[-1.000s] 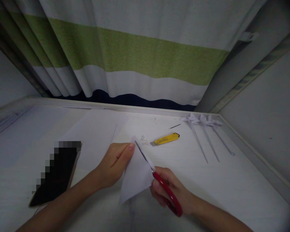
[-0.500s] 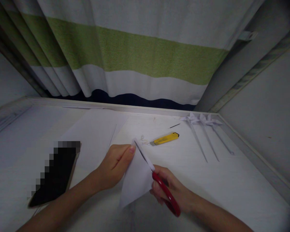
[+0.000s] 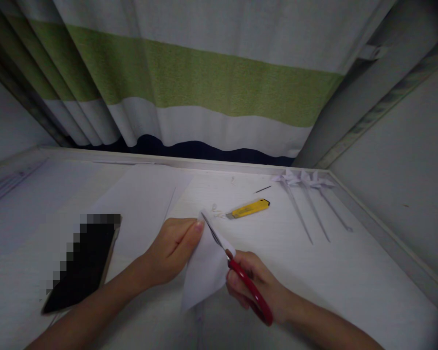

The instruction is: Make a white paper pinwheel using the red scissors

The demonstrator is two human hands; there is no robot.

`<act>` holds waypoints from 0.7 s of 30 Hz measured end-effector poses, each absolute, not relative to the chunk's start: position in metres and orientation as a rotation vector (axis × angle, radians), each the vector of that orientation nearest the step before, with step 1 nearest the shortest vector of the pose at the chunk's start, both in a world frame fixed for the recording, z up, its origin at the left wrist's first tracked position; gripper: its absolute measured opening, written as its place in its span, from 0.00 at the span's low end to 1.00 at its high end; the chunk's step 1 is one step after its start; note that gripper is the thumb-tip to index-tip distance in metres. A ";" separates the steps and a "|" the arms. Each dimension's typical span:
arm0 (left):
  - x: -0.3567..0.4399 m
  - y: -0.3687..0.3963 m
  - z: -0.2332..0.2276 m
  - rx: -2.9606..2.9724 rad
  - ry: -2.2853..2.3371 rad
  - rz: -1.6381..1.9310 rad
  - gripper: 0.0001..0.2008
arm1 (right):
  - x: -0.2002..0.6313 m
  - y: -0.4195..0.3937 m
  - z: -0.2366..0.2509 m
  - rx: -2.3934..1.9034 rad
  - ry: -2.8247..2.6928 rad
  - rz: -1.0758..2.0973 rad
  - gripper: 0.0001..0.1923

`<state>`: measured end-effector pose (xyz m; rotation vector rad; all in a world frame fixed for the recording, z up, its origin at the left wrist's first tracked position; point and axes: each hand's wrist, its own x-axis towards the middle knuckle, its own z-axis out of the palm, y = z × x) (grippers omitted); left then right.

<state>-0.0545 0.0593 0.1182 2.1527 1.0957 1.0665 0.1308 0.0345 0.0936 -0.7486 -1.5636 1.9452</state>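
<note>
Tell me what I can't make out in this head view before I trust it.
- Scissors: lower handle loop buried in the right hand; how far the blades have cut along the folded paper is unclear.
- Left hand: fingers behind the paper are hidden.
- Phone: its upper part is pixelated.
- Paper pinwheels: too small and dim for detail.
- Both forearms: cut off by the bottom edge.

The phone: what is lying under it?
Under the phone lies a white paper sheet on the table. How far the sheet goes beneath it is covered.
</note>
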 end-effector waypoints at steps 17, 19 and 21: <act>-0.050 0.059 0.122 2.173 1.013 1.038 0.16 | 0.129 0.034 0.091 -0.748 -1.531 1.954 0.18; -0.051 0.059 0.121 2.170 1.007 1.041 0.16 | 0.129 0.035 0.091 -0.736 -1.524 1.972 0.19; -0.051 0.059 0.120 2.168 1.000 1.059 0.16 | 0.129 0.034 0.093 -0.745 -1.498 2.009 0.20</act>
